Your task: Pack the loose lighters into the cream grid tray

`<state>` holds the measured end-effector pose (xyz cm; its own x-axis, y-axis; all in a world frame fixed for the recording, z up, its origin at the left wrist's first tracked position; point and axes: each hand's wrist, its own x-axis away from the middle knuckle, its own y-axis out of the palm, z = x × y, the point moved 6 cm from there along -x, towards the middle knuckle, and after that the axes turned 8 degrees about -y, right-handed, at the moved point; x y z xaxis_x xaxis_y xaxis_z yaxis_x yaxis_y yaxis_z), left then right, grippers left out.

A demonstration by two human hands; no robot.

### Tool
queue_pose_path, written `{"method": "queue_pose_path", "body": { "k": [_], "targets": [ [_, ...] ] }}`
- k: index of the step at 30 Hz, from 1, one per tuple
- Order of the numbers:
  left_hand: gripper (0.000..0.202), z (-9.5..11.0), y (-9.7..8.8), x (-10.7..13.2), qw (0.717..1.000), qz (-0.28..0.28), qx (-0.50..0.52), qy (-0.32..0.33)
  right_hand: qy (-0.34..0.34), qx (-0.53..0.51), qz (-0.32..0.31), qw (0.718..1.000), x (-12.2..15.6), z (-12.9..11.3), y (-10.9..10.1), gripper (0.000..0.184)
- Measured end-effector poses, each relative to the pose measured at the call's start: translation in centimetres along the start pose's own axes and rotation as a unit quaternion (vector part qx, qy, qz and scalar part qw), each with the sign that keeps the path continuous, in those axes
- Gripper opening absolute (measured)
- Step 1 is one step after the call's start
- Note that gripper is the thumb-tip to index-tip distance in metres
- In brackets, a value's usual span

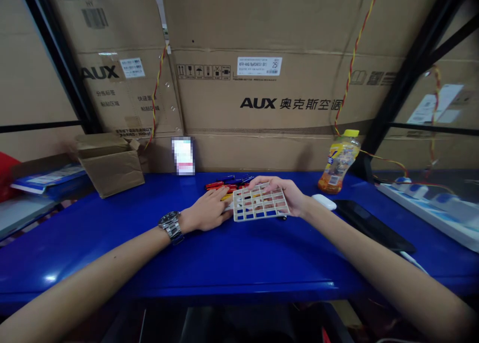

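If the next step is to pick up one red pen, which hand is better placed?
Probably the left hand: its fingers are right beside the red pens, while the right hand is occupied holding the white grid tray.

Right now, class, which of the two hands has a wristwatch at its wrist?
The left hand: it wears a metal-banded wristwatch, while the right hand, holding the pale lattice grid, wears none.

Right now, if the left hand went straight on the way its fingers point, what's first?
Most likely the red pen-like items just ahead of the left hand. It may already be touching some; depth is unclear from this single view.
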<state>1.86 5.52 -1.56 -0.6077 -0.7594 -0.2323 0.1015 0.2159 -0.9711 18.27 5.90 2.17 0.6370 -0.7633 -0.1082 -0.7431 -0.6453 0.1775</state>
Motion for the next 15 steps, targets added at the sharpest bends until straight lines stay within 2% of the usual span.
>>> {"method": "queue_pose_path", "body": {
  "k": [3,5,8,11,15],
  "targets": [
    [0.058,-1.3,0.2,0.4,0.999,-0.015,-0.021,-0.044,0.047,0.007,0.005,0.999,0.7,1.7,0.8,0.029],
    [0.059,-1.9,0.0,0.6,0.999,-0.009,-0.018,-0.045,0.061,0.051,0.011,0.997,0.7,2.6,1.2,0.028],
    [0.056,-2.8,-0.2,0.9,1.0,0.0,-0.006,-0.031,-0.005,0.202,0.035,0.979,-0.2,2.9,0.9,0.023],
    [0.052,-3.8,-0.4,1.1,1.0,0.001,-0.007,-0.025,-0.078,0.39,0.029,0.917,-1.5,2.9,0.8,0.021],
    [0.049,-4.8,-0.9,1.4,0.999,0.007,0.011,-0.032,-0.146,0.579,-0.006,0.802,-1.9,2.3,2.1,0.021]
  ]
}}
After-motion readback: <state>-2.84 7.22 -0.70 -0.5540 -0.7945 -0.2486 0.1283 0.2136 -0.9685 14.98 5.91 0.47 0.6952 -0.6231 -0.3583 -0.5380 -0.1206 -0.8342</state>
